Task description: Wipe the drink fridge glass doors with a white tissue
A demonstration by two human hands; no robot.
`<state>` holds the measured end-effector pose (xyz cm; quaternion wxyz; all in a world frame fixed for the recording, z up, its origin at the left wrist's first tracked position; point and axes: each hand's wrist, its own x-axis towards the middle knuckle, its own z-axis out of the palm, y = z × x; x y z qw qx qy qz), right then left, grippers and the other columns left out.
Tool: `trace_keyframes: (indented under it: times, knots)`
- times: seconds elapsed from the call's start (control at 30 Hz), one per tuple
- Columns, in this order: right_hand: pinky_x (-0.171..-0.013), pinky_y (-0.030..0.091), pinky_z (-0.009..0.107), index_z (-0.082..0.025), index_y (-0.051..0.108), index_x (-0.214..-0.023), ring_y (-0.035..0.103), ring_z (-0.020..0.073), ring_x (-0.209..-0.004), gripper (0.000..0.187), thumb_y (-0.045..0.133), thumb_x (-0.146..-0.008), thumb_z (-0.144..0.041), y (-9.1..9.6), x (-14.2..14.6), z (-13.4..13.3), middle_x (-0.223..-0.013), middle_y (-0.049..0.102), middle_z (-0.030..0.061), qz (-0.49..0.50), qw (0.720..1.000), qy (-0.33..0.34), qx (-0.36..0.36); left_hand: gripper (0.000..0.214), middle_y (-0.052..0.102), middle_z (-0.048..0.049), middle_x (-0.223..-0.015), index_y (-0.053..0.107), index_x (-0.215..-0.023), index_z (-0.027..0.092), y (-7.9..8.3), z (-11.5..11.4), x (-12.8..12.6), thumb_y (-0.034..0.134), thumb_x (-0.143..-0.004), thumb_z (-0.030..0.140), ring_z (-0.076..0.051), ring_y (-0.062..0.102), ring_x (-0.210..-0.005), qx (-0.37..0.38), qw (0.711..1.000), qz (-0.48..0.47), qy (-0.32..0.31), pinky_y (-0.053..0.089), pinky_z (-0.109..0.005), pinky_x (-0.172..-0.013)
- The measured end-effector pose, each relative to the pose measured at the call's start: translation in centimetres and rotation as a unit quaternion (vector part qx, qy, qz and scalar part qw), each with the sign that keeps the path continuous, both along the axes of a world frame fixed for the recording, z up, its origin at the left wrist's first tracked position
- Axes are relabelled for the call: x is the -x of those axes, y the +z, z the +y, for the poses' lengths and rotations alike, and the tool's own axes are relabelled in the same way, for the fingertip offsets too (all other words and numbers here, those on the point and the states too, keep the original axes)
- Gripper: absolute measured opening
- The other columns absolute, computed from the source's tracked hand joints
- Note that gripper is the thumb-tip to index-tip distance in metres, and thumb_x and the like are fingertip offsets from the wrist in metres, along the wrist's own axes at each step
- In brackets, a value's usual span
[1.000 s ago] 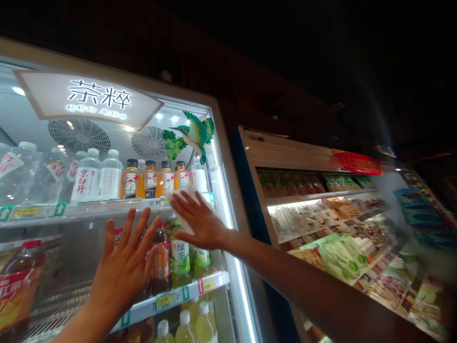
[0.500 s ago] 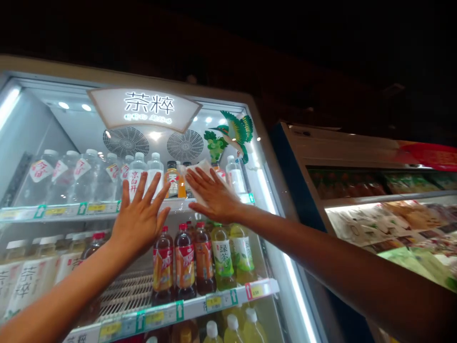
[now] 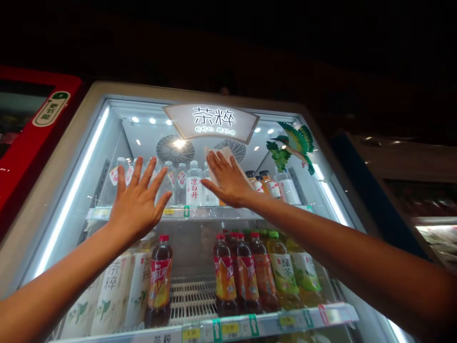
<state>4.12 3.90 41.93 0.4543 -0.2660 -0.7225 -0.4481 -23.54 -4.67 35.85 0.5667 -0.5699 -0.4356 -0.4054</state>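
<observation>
My left hand point(image 3: 137, 205) is spread wide with its palm toward the glass door of a lit drinks cooler point(image 3: 210, 216). Nothing shows in it; whether it touches the glass I cannot tell. To its right, my right hand point(image 3: 228, 181) lies with fingers stretched flat over a thin white cloth point(image 3: 238, 159), holding it against the door. Most of the cloth is hidden under the palm and fingers. Behind the hands stands a row of clear water bottles point(image 3: 193, 183). An illuminated sign point(image 3: 212, 124) sits above, and a bird sticker point(image 3: 296, 143) is at the upper right.
A lower shelf holds red-capped tea bottles point(image 3: 224, 271), green tea bottles point(image 3: 283, 271) and white-labelled bottles point(image 3: 110, 295). On the left is a red cabinet point(image 3: 67, 90). Another refrigerated case point(image 3: 403, 162) stands in the dark to the right.
The view has swung left, bringing the red cabinet into sight. Against the cooler, both hands have shifted left; the cloth has travelled with my right hand, from near the bird sticker to the right-hand fan.
</observation>
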Motion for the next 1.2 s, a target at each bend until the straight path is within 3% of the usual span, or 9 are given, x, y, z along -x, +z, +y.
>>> trace_keyframes:
  times: [0.1,0.27,0.37,0.5,0.63,0.87,0.93,1.0,1.2]
  knots:
    - [-0.133,0.006,0.058,-0.037,-0.004,-0.166,0.005,0.0294,-0.162,0.086,0.011,-0.094,-0.081,0.5,-0.7,0.1,-0.176,0.002,-0.0050,0.051,0.998,-0.026,0.017,0.073,0.015,-0.0059,-0.175,0.024,-0.162,0.032,0.4,-0.7,3.2,0.032,-0.099,0.066,-0.034,-0.004,-0.162,0.004,0.999,0.018,-0.030,-0.013,-0.063,-0.127]
    - [-0.127,0.011,0.071,-0.024,0.000,-0.168,0.007,0.0384,-0.161,0.095,-0.005,-0.091,-0.080,3.2,-1.9,0.1,-0.176,0.009,0.0090,0.258,0.963,-0.055,0.061,0.068,0.019,-0.0053,-0.174,0.026,-0.162,0.032,0.2,-1.8,7.4,0.028,-0.101,0.062,-0.032,-0.001,-0.162,-0.025,0.998,0.031,-0.045,-0.009,-0.064,-0.128]
    - [-0.129,0.009,0.066,-0.023,0.001,-0.168,0.005,0.0353,-0.161,0.098,-0.003,-0.090,-0.083,4.0,4.6,-1.0,-0.176,0.007,0.0075,0.207,0.976,-0.045,0.049,0.064,0.021,-0.0068,-0.174,0.032,-0.159,0.027,-0.8,-1.8,9.0,0.028,-0.103,0.057,-0.031,0.000,-0.162,-0.021,0.999,0.024,-0.042,-0.005,-0.063,-0.129]
    - [-0.133,0.001,0.056,-0.030,0.000,-0.167,0.000,0.0278,-0.162,0.094,0.005,-0.091,-0.085,2.5,15.9,-3.7,-0.176,0.002,-0.0014,0.022,0.999,-0.019,0.025,0.061,0.025,-0.0070,-0.172,0.038,-0.156,0.025,-2.8,-1.1,10.5,0.033,-0.102,0.053,-0.031,0.003,-0.162,-0.013,0.996,0.047,-0.069,0.002,-0.064,-0.131]
    - [-0.134,0.000,0.051,-0.040,0.002,-0.166,0.002,0.0214,-0.162,0.083,0.003,-0.094,-0.081,1.6,21.6,-5.5,-0.175,0.005,-0.0107,-0.157,0.988,0.006,0.011,0.060,0.026,-0.0071,-0.172,0.043,-0.153,0.024,-5.0,-1.0,12.1,0.035,-0.102,0.053,-0.030,0.002,-0.162,-0.034,0.995,0.051,-0.079,0.005,-0.064,-0.131]
    - [-0.131,0.002,0.060,-0.025,0.008,-0.167,-0.001,0.0309,-0.161,0.088,0.003,-0.097,-0.078,10.3,25.6,-6.0,-0.176,0.009,0.0020,0.010,0.998,-0.045,0.038,0.064,0.029,-0.0101,-0.171,0.037,-0.156,0.021,-8.3,-1.6,16.2,0.034,-0.102,0.055,-0.031,0.008,-0.162,-0.097,0.994,0.045,-0.029,0.016,-0.061,-0.131]
    - [-0.129,0.006,0.064,-0.025,0.010,-0.167,0.004,0.0332,-0.161,0.086,0.004,-0.099,-0.076,11.1,28.1,-6.5,-0.176,0.012,0.0043,-0.003,0.999,-0.042,0.018,0.065,0.030,-0.0121,-0.170,0.037,-0.156,0.019,-9.2,-1.9,17.2,0.033,-0.101,0.055,-0.032,0.011,-0.162,-0.110,0.993,0.034,-0.013,0.019,-0.061,-0.130]
    - [-0.129,0.009,0.064,-0.025,0.011,-0.167,0.007,0.0323,-0.161,0.084,0.007,-0.100,-0.075,9.9,30.6,-7.2,-0.175,0.013,0.0051,-0.060,0.997,-0.041,-0.013,0.066,0.032,-0.0138,-0.169,0.036,-0.156,0.018,-10.3,-2.2,17.9,0.033,-0.101,0.055,-0.033,0.014,-0.161,-0.114,0.993,0.021,-0.001,0.023,-0.061,-0.128]
    - [-0.133,0.006,0.053,-0.026,0.002,-0.166,0.005,0.0225,-0.162,0.081,0.014,-0.101,-0.073,1.3,32.8,-8.8,-0.175,0.008,0.0036,-0.267,0.961,-0.024,-0.070,0.074,0.037,-0.0231,-0.164,0.038,-0.154,0.008,-13.2,-2.9,18.2,0.035,-0.100,0.058,-0.037,0.022,-0.159,-0.132,0.991,0.014,-0.004,0.030,-0.056,-0.125]
